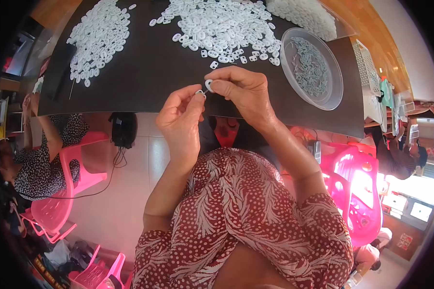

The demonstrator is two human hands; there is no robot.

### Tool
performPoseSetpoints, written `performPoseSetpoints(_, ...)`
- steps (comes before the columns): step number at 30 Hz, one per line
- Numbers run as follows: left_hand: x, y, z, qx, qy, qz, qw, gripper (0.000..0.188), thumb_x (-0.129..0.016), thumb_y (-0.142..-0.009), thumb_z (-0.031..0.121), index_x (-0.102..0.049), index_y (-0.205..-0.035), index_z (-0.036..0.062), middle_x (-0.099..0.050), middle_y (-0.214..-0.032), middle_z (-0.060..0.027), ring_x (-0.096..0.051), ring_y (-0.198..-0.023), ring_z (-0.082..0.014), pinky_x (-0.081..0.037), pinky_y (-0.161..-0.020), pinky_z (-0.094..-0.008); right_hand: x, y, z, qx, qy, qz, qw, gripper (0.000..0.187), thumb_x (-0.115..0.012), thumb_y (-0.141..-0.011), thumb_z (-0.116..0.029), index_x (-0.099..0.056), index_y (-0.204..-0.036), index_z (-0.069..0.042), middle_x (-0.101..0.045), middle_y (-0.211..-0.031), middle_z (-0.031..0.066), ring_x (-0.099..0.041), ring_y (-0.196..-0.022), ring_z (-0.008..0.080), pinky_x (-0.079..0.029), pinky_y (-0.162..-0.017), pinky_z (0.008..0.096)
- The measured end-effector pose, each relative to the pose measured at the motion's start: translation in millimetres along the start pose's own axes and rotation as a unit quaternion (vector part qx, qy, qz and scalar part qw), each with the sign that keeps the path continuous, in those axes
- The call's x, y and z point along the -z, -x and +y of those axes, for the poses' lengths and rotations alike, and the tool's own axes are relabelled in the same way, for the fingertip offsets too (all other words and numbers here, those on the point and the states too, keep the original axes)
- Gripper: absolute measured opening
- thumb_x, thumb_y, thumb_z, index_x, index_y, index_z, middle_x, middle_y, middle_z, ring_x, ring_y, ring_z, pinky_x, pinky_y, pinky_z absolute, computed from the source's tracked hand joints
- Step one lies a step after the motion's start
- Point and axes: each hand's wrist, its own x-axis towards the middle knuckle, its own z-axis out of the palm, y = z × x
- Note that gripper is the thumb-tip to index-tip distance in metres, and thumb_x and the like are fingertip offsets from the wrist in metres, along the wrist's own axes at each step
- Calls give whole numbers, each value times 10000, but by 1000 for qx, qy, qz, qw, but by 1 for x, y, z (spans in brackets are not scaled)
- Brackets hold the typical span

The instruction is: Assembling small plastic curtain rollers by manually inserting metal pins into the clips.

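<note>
Above the table's near edge, my hands meet at the fingertips. My left hand (183, 115) pinches a small white plastic piece (201, 94) between thumb and forefinger. A white oval plastic piece (208, 85) is held between the thumb and forefinger of my right hand (243, 94). Something thin and dark shows between the two pieces, too small to make out. Just beyond my hands spreads a heap of white oval pieces with holes (222, 31). To the right stands a round clear tub (336, 77) holding many small grey-green pieces, perhaps screws (309, 67).
Another pile of white oval pieces (99, 38) lies at the table's left. A clear container of white parts (306, 17) stands at the back right. Beside the dark table (149, 82) are pink plastic chairs (62, 188) and a seated person (43, 154) on the left.
</note>
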Motion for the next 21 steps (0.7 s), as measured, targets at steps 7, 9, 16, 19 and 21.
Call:
performPoseSetpoints(7, 0, 1, 1, -12, 5, 9, 1000, 129, -604, -847, -32, -625, -971, -60, -613, -793, -51, -538, -623, -85, -406, -517, -194, -5, 2, 4, 28, 38, 21, 999, 127, -643, -815, -35, -674, -932, 7, -642, -819, 53, -592, -765, 98, -471, -688, 234)
performPoseSetpoints(9, -2, 2, 2, 0, -20, 24, 1000, 125, -601, -851, -28, -626, -971, -55, -608, -789, -46, -545, -615, -83, -411, -511, -189, -8, 3, 2, 39, 64, 20, 997, 125, -639, -816, -32, -673, -930, 5, -636, -813, 54, -591, -757, 103, -468, -680, 238)
performPoseSetpoints(16, -2, 3, -1, -12, -14, 25, 1000, 118, -597, -856, -24, -625, -967, -52, -607, -787, -44, -552, -614, -80, -424, -512, -190, -8, 5, 3, 97, 180, 8, 979, 145, -602, -852, 0, -663, -983, 14, -641, -853, 29, -570, -799, 65, -459, -730, 214)
performPoseSetpoints(19, -3, 3, -2, -15, -16, 25, 999, 111, -596, -857, -23, -626, -960, -53, -611, -787, -47, -558, -619, -82, -432, -513, -195, -15, 9, 5, 35, 94, 44, 994, 143, -595, -855, 9, -650, -986, 20, -637, -840, 32, -568, -786, 63, -465, -714, 213)
performPoseSetpoints(21, -4, 3, -3, -17, -5, 23, 1000, 105, -591, -861, -21, -624, -956, -53, -616, -785, -53, -562, -620, -85, -439, -514, -199, -17, 11, 4, 23, 81, 48, 995, 143, -594, -855, 13, -645, -988, 22, -636, -836, 35, -568, -783, 61, -468, -709, 212)
